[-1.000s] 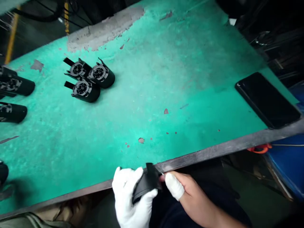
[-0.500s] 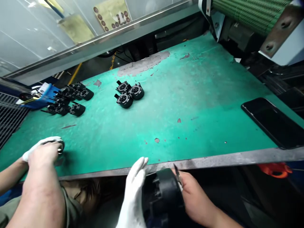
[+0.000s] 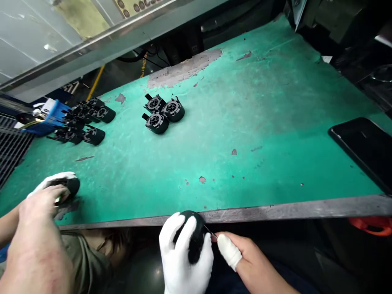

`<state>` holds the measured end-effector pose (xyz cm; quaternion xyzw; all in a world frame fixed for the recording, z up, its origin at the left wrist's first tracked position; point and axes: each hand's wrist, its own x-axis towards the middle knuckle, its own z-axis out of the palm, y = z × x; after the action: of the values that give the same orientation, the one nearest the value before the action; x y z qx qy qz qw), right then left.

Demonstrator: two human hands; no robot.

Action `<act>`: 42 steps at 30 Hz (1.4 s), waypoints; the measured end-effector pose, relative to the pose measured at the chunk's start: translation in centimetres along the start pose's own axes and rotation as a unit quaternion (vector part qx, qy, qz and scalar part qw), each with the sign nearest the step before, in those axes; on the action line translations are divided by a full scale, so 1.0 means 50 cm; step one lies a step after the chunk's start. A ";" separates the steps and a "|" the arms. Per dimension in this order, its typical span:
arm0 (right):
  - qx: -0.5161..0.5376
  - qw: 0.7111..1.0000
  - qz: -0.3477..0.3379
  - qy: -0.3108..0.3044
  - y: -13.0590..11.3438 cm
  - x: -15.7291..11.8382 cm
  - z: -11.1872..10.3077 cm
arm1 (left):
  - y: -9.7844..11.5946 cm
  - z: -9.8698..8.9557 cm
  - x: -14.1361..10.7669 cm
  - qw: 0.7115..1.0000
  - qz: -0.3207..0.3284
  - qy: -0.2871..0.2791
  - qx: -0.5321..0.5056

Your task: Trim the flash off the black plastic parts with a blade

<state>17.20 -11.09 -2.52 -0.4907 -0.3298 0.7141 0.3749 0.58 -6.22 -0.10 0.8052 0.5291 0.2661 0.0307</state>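
My left hand (image 3: 186, 261), in a white glove, is wrapped round a black round plastic part (image 3: 195, 245) at the table's front edge. Its smooth dark surface shows between the fingers; the rest is hidden by the glove. Close on the right, my right hand (image 3: 239, 249) is bare except for a white cover on the thumb. It pinches a thin pointed blade (image 3: 210, 232), whose tip reaches the side of the part. The blade's handle is hidden in the fingers.
Three similar black parts (image 3: 157, 122) stand mid-table, and several more (image 3: 94, 135) at the left by a blue bin (image 3: 50, 120). A co-worker's hands (image 3: 55, 190) work on another part at left. A phone (image 3: 364, 147) lies at the right on the green table (image 3: 275, 163).
The black part has turned and moved up to the table edge. My left fingers have closed over it, and my right hand has brought the blade to its side. The view has shifted slightly.
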 end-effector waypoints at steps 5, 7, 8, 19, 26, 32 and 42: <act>-0.007 1.000 -0.008 -0.015 -0.013 0.020 -0.006 | 0.005 0.011 -0.002 0.998 0.009 0.023 -0.053; -0.013 1.000 -0.009 -0.021 -0.006 0.021 -0.009 | 0.005 0.013 -0.001 0.998 0.006 0.030 -0.048; -0.015 1.000 -0.008 -0.023 -0.002 0.020 -0.011 | 0.005 0.014 -0.001 0.998 0.002 0.031 -0.047; -0.053 0.998 0.021 0.009 -0.008 0.036 -0.008 | 0.016 0.028 -0.005 0.995 -0.054 0.070 -0.052; -0.067 0.996 -0.007 0.051 -0.008 0.036 0.006 | 0.006 0.019 0.000 0.998 -0.019 0.040 -0.046; 0.026 0.999 0.006 0.033 0.006 0.030 0.003 | 0.006 0.020 0.001 0.999 -0.011 0.035 -0.040; -0.048 0.997 0.004 0.065 -0.004 0.037 0.002 | 0.013 0.031 0.002 0.996 0.018 0.070 -0.048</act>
<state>16.70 -9.40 -3.15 -0.5553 -0.3366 0.6651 0.3687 1.85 -6.07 -1.19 0.7914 0.5019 0.3479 0.0276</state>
